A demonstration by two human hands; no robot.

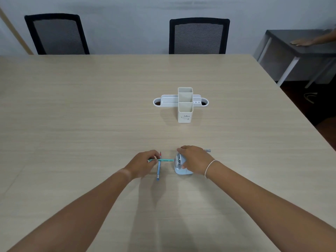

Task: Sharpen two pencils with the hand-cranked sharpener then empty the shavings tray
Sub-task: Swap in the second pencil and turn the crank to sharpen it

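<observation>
At table front: left fingers [154, 157] pinch teal pencil [166, 160], tip entering sharpener [180, 165]; right fingers [183, 149] clasp sharpener.

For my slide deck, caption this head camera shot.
Left hand feeds a teal pencil into the sharpener, steadied by the right hand.

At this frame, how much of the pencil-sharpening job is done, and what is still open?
Nothing looks finished yet. In hand: the left hand holds the teal pencil level, its end at the face of the blue sharpener, which the right hand steadies from above. Left: the blue pencil lies on the table, apparently waiting its turn. The shavings tray is not visibly pulled out, so emptying remains.
</observation>
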